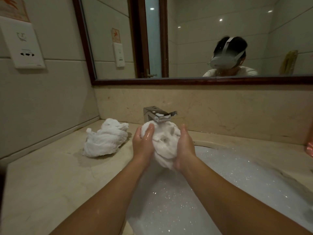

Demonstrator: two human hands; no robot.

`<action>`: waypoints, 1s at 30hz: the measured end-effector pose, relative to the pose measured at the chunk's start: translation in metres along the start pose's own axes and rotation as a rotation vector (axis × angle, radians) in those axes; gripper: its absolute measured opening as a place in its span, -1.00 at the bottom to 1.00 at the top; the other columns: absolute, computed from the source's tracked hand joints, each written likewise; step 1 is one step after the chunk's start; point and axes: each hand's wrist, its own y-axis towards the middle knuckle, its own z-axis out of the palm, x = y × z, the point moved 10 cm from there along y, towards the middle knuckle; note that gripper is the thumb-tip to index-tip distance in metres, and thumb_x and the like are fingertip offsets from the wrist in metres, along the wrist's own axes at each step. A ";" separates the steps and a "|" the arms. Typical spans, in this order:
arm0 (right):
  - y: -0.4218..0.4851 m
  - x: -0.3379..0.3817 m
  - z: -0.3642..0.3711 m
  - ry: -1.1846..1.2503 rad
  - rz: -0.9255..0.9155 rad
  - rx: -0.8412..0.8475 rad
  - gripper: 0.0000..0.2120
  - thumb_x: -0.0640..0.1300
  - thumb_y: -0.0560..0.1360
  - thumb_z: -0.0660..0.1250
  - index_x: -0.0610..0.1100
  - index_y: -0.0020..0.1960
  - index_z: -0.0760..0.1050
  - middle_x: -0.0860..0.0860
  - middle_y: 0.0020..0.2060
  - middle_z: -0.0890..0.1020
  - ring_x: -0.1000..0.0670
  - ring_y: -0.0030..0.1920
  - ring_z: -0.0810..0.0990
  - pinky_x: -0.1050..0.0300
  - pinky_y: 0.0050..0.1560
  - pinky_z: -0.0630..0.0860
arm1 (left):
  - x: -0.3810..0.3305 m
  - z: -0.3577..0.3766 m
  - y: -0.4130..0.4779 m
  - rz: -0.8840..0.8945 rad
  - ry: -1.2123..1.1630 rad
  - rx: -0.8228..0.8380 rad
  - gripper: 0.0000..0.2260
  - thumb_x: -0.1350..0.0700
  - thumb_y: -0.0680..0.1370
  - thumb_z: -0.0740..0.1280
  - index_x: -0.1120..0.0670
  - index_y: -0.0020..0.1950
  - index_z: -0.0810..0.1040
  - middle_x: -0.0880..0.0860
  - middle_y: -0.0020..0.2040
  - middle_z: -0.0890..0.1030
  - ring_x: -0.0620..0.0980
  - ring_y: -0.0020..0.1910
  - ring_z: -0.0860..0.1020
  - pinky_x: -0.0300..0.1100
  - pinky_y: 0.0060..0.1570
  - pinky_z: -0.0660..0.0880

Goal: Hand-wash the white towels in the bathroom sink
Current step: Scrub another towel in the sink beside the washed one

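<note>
Two bare forearms reach in from the bottom edge over a sink (211, 145) full of foamy water (169, 200). The left hand (143, 145) and right hand (184, 146) clasp a sodden white towel (165, 143) between them, held above the foam and just under the spout of a chrome tap (158, 115). Wet left fingers (149, 131) curl over the towel's upper left side. The right hand cups the opposite side, its fingers bent round the bundle and their tips hidden behind the cloth. The towel's lower end hangs between the wrists toward the water; whether it touches the surface cannot be told.

A second towel (105, 139) lies crumpled on the marble counter (50, 175), left of the tap and apart from the hands, near the back wall. Above the stone backsplash, a dark-framed mirror (203, 39) reflects a person in a white top, head bowed, wearing a white headset (225, 60). A white socket plate (23, 46) sits on the tiled wall at left. A pink object (310, 148), cut off by the frame, shows at the right edge of the counter.
</note>
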 end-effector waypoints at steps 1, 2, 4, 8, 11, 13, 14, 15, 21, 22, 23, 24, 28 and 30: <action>0.011 -0.005 0.000 0.010 -0.009 0.005 -0.14 0.63 0.18 0.33 0.10 0.27 0.64 -0.06 0.08 0.77 -0.24 0.03 0.77 -0.31 0.17 0.65 | 0.001 0.001 -0.001 -0.020 -0.013 0.012 -0.89 -0.02 0.66 0.35 -0.04 0.09 0.65 0.04 0.03 0.74 0.08 0.05 0.71 0.07 0.12 0.65; 0.025 -0.011 0.001 0.021 -0.010 0.015 -0.08 0.66 0.09 0.37 0.13 0.27 0.63 -0.05 0.11 0.76 -0.25 0.04 0.76 -0.33 0.17 0.64 | 0.001 0.003 -0.002 -0.036 -0.032 0.034 -0.86 -0.01 0.66 0.35 -0.02 0.11 0.67 0.05 0.01 0.75 0.08 0.03 0.72 0.04 0.09 0.66; 0.019 -0.011 0.002 0.047 0.004 0.034 -0.08 0.64 0.11 0.40 0.12 0.31 0.60 -0.06 0.13 0.75 -0.25 0.05 0.76 -0.36 0.16 0.64 | 0.001 0.008 -0.004 -0.046 -0.043 0.084 -0.83 -0.01 0.66 0.34 0.01 0.14 0.67 0.04 -0.01 0.76 0.06 0.00 0.74 0.00 0.04 0.67; -0.020 0.017 -0.009 -0.019 -0.135 -0.039 -0.60 0.32 0.59 0.32 0.08 0.27 0.51 -0.01 0.08 0.68 -0.18 0.07 0.70 -0.25 0.18 0.65 | 0.007 0.017 -0.006 -0.028 0.059 0.161 -0.80 -0.08 0.65 0.35 -0.05 0.21 0.63 0.00 0.05 0.75 0.01 0.03 0.73 0.02 0.11 0.66; -0.025 0.036 -0.016 -0.056 -0.287 -0.089 -0.68 0.21 0.63 0.36 0.03 0.25 0.51 0.00 0.07 0.69 -0.10 0.04 0.70 -0.15 0.15 0.68 | 0.014 0.024 -0.006 -0.068 0.045 0.219 -0.71 -0.16 0.58 0.42 -0.13 0.27 0.57 0.00 0.16 0.73 -0.01 0.13 0.71 0.06 0.24 0.62; -0.029 0.048 -0.016 -0.099 -0.386 -0.102 -0.64 0.20 0.60 0.42 0.01 0.26 0.52 0.00 0.07 0.70 -0.07 0.03 0.71 -0.11 0.14 0.69 | 0.020 0.027 -0.007 -0.131 -0.011 0.236 -0.52 -0.26 0.45 0.45 -0.10 0.31 0.57 0.03 0.16 0.74 0.04 0.13 0.72 0.11 0.26 0.61; -0.029 0.052 -0.014 -0.130 -0.420 -0.088 -0.63 0.20 0.59 0.43 0.01 0.27 0.52 0.00 0.08 0.70 -0.06 0.04 0.71 -0.10 0.14 0.69 | 0.025 0.027 -0.006 -0.167 -0.013 0.245 -0.44 -0.31 0.41 0.45 -0.08 0.33 0.58 0.04 0.14 0.74 0.06 0.11 0.73 0.13 0.25 0.62; -0.031 0.054 -0.011 -0.165 -0.448 -0.073 -0.63 0.21 0.59 0.43 0.02 0.26 0.52 0.00 0.10 0.70 -0.05 0.06 0.71 -0.10 0.15 0.68 | 0.028 0.028 -0.007 -0.193 -0.005 0.261 -0.40 -0.35 0.39 0.45 -0.09 0.34 0.59 0.03 0.12 0.75 0.06 0.10 0.73 0.13 0.23 0.63; -0.026 0.048 -0.005 -0.355 -0.453 -0.089 -0.72 0.18 0.66 0.29 0.00 0.21 0.48 -0.08 0.11 0.64 -0.05 -0.01 0.66 0.01 0.00 0.61 | 0.024 0.012 0.002 -0.097 0.142 0.141 -0.48 -0.43 0.45 0.37 -0.22 0.32 0.58 -0.11 0.17 0.70 -0.07 0.11 0.69 0.00 0.15 0.64; -0.027 0.048 -0.005 -0.371 -0.438 -0.092 -0.74 0.16 0.68 0.25 0.01 0.23 0.45 -0.06 0.06 0.65 -0.04 -0.04 0.65 0.00 0.01 0.61 | 0.021 0.012 0.002 -0.067 0.163 0.143 -0.51 -0.40 0.49 0.35 -0.22 0.34 0.57 -0.13 0.17 0.69 -0.10 0.11 0.68 -0.03 0.13 0.64; -0.028 0.049 -0.005 -0.367 -0.427 -0.080 -0.77 0.14 0.70 0.23 0.02 0.24 0.43 -0.03 0.01 0.65 -0.02 -0.07 0.64 -0.01 0.01 0.60 | 0.018 0.012 0.002 -0.047 0.177 0.142 -0.58 -0.36 0.56 0.33 -0.21 0.35 0.56 -0.14 0.17 0.68 -0.13 0.10 0.66 -0.09 0.08 0.62; -0.029 0.050 -0.004 -0.360 -0.425 -0.069 -0.79 0.12 0.71 0.22 0.02 0.24 0.42 -0.01 -0.02 0.65 -0.01 -0.08 0.64 -0.02 0.02 0.60 | 0.017 0.012 0.002 -0.043 0.176 0.136 -0.63 -0.31 0.61 0.31 -0.20 0.36 0.56 -0.16 0.17 0.67 -0.17 0.09 0.64 -0.14 0.02 0.59; -0.037 0.055 0.003 -0.424 -0.500 -0.044 -0.70 0.16 0.71 0.22 -0.02 0.29 0.47 0.04 0.08 0.65 -0.05 0.06 0.65 -0.07 0.18 0.60 | 0.022 0.011 0.002 -0.114 0.116 0.108 -0.65 -0.27 0.64 0.30 -0.16 0.34 0.57 -0.12 0.13 0.67 -0.11 0.09 0.65 -0.11 0.06 0.60; -0.041 0.054 0.009 -0.482 -0.540 -0.034 -0.63 0.21 0.70 0.21 0.06 0.42 0.46 0.02 0.24 0.59 -0.03 0.15 0.63 -0.10 0.26 0.60 | 0.026 0.012 0.001 -0.155 0.137 0.119 -0.71 -0.25 0.65 0.28 -0.16 0.28 0.61 -0.05 0.12 0.71 -0.01 0.10 0.68 0.02 0.17 0.63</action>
